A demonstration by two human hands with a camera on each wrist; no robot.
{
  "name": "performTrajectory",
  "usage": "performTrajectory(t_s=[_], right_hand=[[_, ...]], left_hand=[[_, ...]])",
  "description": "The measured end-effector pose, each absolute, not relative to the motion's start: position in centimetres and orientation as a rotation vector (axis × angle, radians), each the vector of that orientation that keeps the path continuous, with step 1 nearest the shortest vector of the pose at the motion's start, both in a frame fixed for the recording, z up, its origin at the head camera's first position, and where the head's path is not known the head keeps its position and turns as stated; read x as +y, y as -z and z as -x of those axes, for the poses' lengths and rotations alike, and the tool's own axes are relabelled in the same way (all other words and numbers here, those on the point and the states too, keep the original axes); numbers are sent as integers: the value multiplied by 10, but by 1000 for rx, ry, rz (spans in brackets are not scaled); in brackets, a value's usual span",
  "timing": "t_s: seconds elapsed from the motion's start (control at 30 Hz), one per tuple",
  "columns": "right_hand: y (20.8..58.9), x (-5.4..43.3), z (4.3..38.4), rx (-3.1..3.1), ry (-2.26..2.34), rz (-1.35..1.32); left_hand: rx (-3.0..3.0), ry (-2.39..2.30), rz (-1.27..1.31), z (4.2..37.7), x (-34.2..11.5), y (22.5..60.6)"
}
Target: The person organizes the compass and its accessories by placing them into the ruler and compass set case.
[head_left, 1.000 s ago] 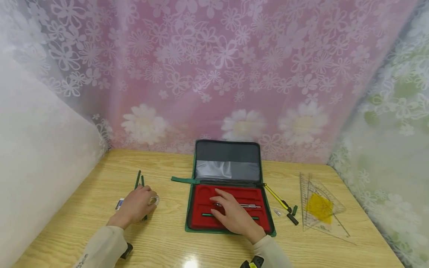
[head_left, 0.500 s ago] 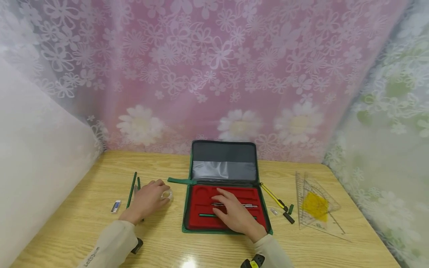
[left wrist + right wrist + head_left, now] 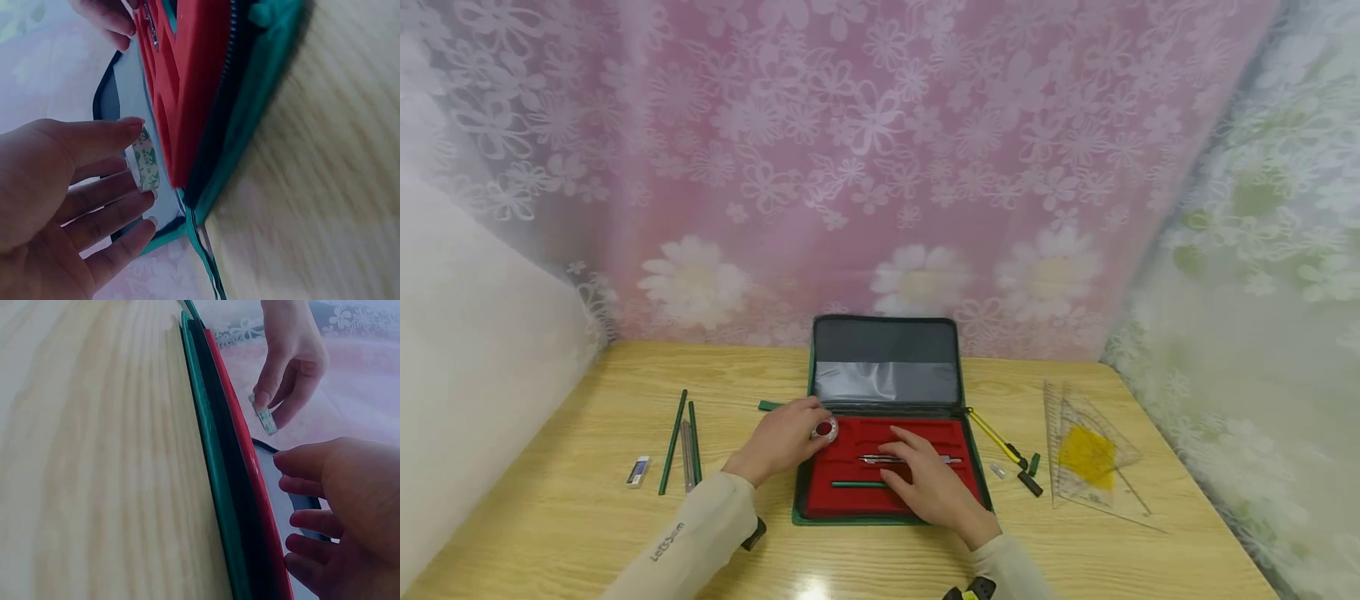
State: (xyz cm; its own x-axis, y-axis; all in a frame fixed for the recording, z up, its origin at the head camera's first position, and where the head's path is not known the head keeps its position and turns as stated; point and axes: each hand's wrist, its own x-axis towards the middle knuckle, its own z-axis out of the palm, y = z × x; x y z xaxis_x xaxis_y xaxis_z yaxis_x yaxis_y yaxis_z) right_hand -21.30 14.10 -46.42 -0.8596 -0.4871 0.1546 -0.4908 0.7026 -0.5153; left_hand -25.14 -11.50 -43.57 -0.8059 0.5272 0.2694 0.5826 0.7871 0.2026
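Observation:
My left hand (image 3: 782, 439) pinches a small roll of tape (image 3: 826, 430) between thumb and fingertips, over the left end of the zip case's red tray (image 3: 820, 502). In the left wrist view the roll of tape (image 3: 146, 164) shows green print on its side. My right hand (image 3: 934, 483) hovers with loosely bent fingers over the tray and holds nothing. Partly hidden beneath it, a silver metal drawing tool (image 3: 872, 459) and a green pencil (image 3: 857, 484) lie in the tray's slots. The case lid (image 3: 886, 340) stands open behind.
Left on the table are green pencils (image 3: 673, 442), a grey stick-like tool (image 3: 687, 458) and an eraser (image 3: 637, 472). On the right lie a yellow cutter (image 3: 996, 435), a black piece (image 3: 1030, 483), a small clear piece (image 3: 997, 471) and clear set squares (image 3: 1093, 458).
My left hand has taken the roll of tape from the table on the left and carried it right to the tray. My right hand has stayed almost still over the case.

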Motion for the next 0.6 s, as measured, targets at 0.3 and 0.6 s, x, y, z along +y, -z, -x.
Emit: performTrajectory(t_s=[0.3, 0.6], right_hand=[[465, 151, 209, -2869, -869, -764], [466, 153, 209, -2858, -859, -760]], left_hand=[[-2771, 358, 918, 261, -101, 444], [-2763, 336, 966, 259, -98, 448]])
